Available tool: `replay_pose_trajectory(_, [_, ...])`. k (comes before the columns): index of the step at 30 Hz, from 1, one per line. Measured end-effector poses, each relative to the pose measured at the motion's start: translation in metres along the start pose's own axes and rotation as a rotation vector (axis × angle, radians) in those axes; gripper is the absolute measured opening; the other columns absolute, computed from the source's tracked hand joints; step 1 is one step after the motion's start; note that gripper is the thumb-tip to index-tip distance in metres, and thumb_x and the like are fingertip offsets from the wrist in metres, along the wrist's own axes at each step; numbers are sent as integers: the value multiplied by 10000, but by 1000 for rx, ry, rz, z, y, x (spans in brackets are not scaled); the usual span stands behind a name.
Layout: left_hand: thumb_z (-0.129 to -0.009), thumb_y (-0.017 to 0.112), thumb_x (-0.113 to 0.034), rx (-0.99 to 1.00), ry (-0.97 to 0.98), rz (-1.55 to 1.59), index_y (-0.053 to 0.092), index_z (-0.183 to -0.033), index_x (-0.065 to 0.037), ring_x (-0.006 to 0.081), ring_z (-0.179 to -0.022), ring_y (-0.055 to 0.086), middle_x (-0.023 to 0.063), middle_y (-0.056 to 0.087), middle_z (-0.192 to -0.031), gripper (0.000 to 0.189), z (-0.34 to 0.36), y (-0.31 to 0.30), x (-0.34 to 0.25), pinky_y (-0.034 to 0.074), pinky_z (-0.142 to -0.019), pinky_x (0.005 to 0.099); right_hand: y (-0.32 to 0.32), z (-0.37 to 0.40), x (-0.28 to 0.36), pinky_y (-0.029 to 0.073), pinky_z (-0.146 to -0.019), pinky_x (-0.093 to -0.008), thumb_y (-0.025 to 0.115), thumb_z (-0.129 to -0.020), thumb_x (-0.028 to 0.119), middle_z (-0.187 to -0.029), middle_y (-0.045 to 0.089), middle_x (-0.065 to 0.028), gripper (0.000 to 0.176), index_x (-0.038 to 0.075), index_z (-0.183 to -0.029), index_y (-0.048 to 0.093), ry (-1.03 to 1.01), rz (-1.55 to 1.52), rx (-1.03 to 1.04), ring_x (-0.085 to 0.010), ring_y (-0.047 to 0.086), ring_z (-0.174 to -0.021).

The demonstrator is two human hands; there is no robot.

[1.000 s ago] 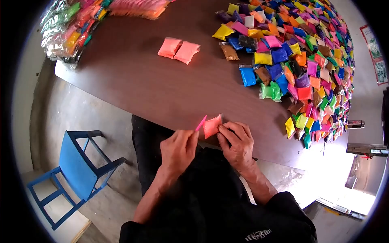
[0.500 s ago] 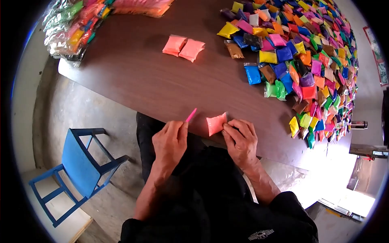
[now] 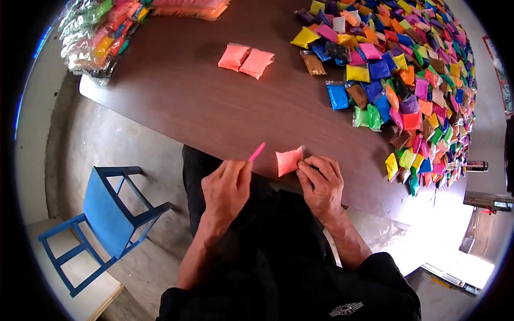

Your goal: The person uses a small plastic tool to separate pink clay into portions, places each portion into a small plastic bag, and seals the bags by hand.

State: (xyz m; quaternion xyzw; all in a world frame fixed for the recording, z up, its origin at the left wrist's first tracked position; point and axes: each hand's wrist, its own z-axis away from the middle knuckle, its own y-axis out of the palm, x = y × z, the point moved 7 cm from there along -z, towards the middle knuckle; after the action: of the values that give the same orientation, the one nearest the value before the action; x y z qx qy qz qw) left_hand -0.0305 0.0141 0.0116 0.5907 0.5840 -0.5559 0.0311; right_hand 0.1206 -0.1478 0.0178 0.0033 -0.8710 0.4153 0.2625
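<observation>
Near the front edge of the brown table, my left hand (image 3: 226, 188) is closed round a thin pink stick (image 3: 257, 152), whose tip points up and to the right. My right hand (image 3: 323, 184) pinches the right side of a small coral-pink packet (image 3: 289, 161) between thumb and fingers. The packet's left part shows, with a clear edge at its upper right. Two similar coral packets, one on the left (image 3: 234, 56) and one on the right (image 3: 257, 63), lie side by side farther back on the table.
A large heap of small colourful packets (image 3: 409, 104) covers the table's right side. Stacked clear bags with coloured contents (image 3: 101, 40) lie at the back left, beside flat coral bags (image 3: 190, 7). A blue chair (image 3: 110, 211) stands on the floor at the left of the table (image 3: 160, 91).
The whole view has shifted slightly. Both hands keep their grips on the stick and the packet, with hardly any movement between them.
</observation>
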Motion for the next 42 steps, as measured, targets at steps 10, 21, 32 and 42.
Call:
replay_pose_trajectory(10, [-916,773,-63,-13,15,-50,674,-873,-79,332,-717,695,106,688,-820,109,-8,7,1,543,-615,408,-1,2,0,582,-816,-401,846,-815,38,-1053,703,-66,234,54,-1039,781,-16,-7,-21,-303,677,-961])
replay_pose_trajectory(21, [-971,752,-118,-309,-38,-214,663,-919,-54,311,-666,651,118,660,-782,122,-89,-49,81,507,-631,376,1,-11,29,569,-810,-419,913,-756,175,-1153,674,-58,366,77,-1080,773,14,-10,21,-297,674,-958])
replay_pose_trajectory(32, [-993,744,-118,-415,-63,-192,680,-951,-53,203,-613,592,97,634,-738,100,-92,-41,112,473,-600,333,46,-76,-8,559,-945,-441,802,-868,61,-1243,701,-100,292,72,-1152,739,-40,43,100,-334,683,-1165])
replay_pose_trajectory(42, [-962,768,-82,-418,-75,-199,696,-937,-35,248,-612,632,123,663,-774,89,-91,-45,111,493,-573,345,85,-151,-44,550,-1032,-446,747,-911,42,-1267,710,-130,278,35,-1187,718,-89,-72,35,-353,678,-1191])
